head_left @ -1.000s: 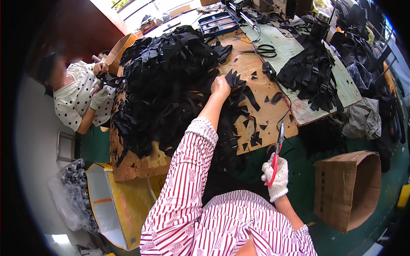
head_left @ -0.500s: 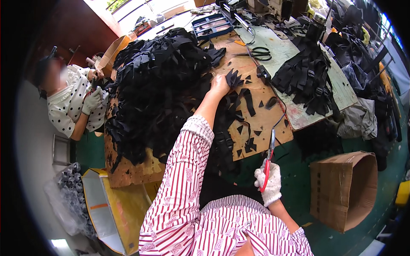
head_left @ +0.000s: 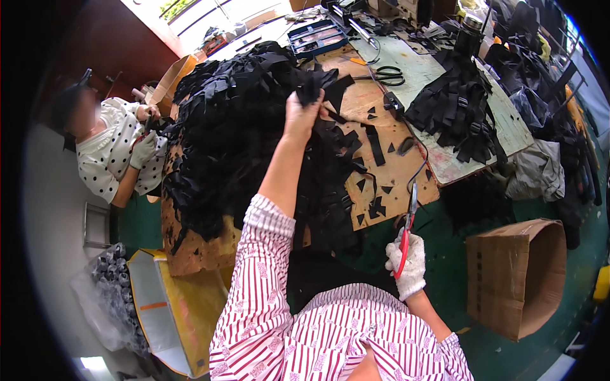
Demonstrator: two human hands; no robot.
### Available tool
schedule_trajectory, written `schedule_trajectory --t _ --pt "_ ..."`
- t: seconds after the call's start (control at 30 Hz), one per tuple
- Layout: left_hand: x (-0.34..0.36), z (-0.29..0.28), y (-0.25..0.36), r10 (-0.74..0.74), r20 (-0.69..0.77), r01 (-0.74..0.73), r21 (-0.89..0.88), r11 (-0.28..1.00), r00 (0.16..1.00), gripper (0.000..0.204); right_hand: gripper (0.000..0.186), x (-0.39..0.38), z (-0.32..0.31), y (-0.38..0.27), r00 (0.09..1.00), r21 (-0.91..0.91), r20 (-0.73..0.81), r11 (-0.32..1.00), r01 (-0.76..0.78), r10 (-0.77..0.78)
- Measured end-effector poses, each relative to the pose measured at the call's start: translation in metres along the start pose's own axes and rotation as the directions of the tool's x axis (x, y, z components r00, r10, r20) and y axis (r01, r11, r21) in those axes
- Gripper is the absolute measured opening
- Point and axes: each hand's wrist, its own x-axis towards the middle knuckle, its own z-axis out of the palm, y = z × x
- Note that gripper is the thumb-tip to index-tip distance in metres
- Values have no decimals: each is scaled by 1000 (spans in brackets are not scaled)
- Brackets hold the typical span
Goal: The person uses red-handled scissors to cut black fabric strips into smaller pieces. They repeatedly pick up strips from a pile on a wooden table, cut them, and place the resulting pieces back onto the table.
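Note:
My bare left hand [head_left: 300, 119] reaches over the table and is closed on a bunch of black webbing straps [head_left: 309, 91] at the right side of a big pile of black straps [head_left: 229, 127]. Near the table's front right corner, my right hand [head_left: 412, 261], in a white knit glove, grips red-handled scissors [head_left: 404, 249]. Their blades [head_left: 413, 202] point up and away from me, and I cannot see anything between them. Loose strap pieces and small black triangular offcuts [head_left: 376, 207] lie on the wooden tabletop [head_left: 387, 174] between my hands.
Black-handled scissors [head_left: 389, 76] and a blue tray [head_left: 318, 38] lie at the back. On the pale board at right is another strap heap [head_left: 454, 105]. A cardboard box [head_left: 499, 279] stands right, a yellow bag [head_left: 190, 305] left. A co-worker in a dotted top [head_left: 114, 143] works at far left.
My left hand has moved left with the straps, from above the offcuts to the pile's edge. My right hand and the scissors have shifted only slightly.

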Motion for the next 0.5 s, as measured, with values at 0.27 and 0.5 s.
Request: schedule_trajectory --t 0.27,0.5 --pt "-97 -36 144 154 15 -141 -324 935 988 20 45 -14 7 4 997 -5 58 999 51 -51" --pt "-193 -44 186 487 120 -461 -195 866 865 20 43 -24 3 3 990 0 73 992 123 -123"
